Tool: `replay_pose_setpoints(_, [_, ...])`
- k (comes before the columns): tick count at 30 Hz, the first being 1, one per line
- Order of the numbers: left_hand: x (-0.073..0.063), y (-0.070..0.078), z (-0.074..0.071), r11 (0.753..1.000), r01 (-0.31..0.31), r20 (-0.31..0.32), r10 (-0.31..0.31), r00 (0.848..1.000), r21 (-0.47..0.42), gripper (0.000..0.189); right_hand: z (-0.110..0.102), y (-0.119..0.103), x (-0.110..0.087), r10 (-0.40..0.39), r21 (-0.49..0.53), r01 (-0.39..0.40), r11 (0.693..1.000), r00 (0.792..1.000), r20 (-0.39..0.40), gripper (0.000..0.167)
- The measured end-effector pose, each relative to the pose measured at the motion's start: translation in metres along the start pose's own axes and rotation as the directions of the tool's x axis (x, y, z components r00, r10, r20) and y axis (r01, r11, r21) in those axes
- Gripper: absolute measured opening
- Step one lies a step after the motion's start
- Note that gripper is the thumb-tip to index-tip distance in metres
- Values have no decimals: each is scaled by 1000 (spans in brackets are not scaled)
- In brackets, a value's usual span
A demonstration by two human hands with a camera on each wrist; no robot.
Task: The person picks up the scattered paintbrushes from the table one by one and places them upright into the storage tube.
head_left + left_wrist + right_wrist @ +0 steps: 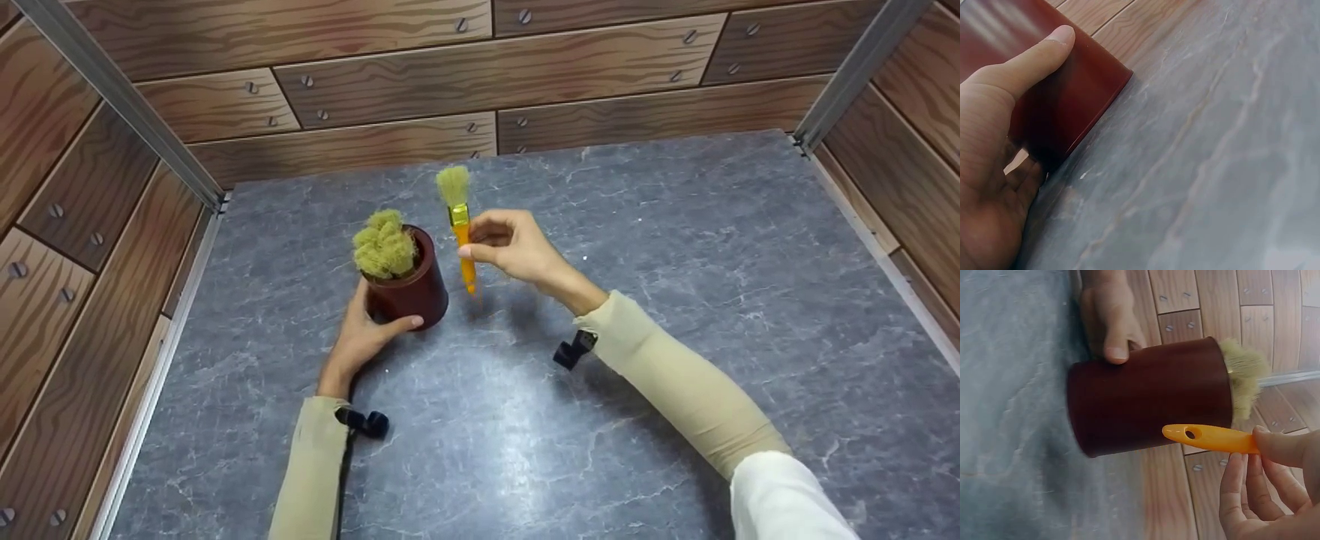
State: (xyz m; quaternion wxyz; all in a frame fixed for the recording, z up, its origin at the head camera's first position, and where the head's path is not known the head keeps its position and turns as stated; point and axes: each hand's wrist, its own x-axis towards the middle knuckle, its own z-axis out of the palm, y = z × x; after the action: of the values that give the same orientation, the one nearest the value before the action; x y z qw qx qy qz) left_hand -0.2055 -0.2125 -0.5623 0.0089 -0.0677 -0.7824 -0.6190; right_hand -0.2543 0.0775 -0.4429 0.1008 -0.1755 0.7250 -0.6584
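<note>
My left hand (356,337) holds a dark red cylindrical cup (420,296) low on its side, thumb across the near face and the other fingers mostly hidden behind it. In the left wrist view the cup's base is right at the tabletop. Bushy yellow-green bristles (385,247) crowd the cup's mouth, their lower parts hidden inside. To the right of the cup, my right hand (525,247) pinches a paintbrush (466,262) by its orange handle between thumb and fingers. The brush stands bristles up, above the table, its holed handle end pointing down.
A grey marbled tabletop (675,247) spreads beneath both hands. Wood-patterned panels (420,82) wall it in at the back and both sides, with metal posts (124,105) at the rear corners. Small black cameras (574,349) sit on both wrists.
</note>
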Motion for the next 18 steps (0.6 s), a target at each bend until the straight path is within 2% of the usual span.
replay_pose_setpoints(9, [1,-1,1,1000,-17,15,17,1000,-11,110,6,-27,6,-89,-20,89,996,996,-25,16])
replay_pose_setpoints(18, [0,0,1,999,-37,22,37,999,-29,105,16,-44,10,-195,-56,192,980,979,-55,16])
